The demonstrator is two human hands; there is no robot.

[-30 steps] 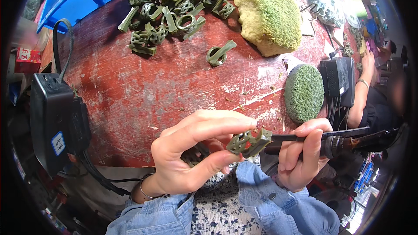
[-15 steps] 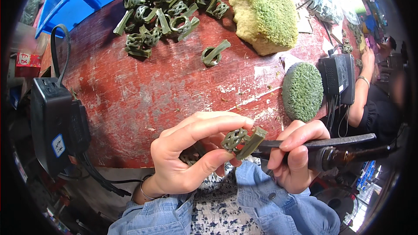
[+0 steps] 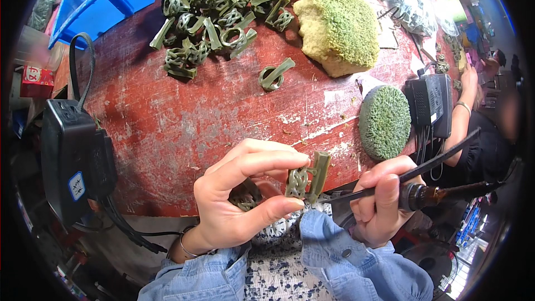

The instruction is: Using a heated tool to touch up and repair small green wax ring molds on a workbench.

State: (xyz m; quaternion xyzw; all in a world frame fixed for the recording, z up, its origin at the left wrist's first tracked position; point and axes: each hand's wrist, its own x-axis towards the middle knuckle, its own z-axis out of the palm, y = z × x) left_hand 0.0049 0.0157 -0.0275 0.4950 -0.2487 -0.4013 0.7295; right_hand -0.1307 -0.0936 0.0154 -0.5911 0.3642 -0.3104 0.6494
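Observation:
My left hand point(image 3: 234, 200) is closed, pinching a dark green openwork ring point(image 3: 296, 183) between thumb and fingertips. A straight, grooved green bar point(image 3: 319, 175) stands upright on the ring's right side. Another green openwork piece point(image 3: 245, 196) sits inside the curl of the left fingers. My right hand point(image 3: 382, 198) grips a thin, flat black file-like tool point(image 3: 440, 156), its narrow tip pointing left, just below the bar; I cannot tell if they touch. A thicker dark-handled tool with a brown section point(image 3: 426, 196) juts out from the same hand.
Many similar green rings point(image 3: 212, 22) are heaped on the worn red table point(image 3: 184, 117), with a single ring point(image 3: 271, 77) apart. Nearby are a yellow-green sponge point(image 3: 340, 28), a rough green oval block point(image 3: 385, 122), black boxes point(image 3: 69, 156) with cables and a blue bin point(image 3: 106, 0). Another person's arm point(image 3: 463, 114) is at right.
The ring and bar have turned from slanted to upright. My right hand has tilted the flat tool, raising its outer end and lowering its tip away from the ring.

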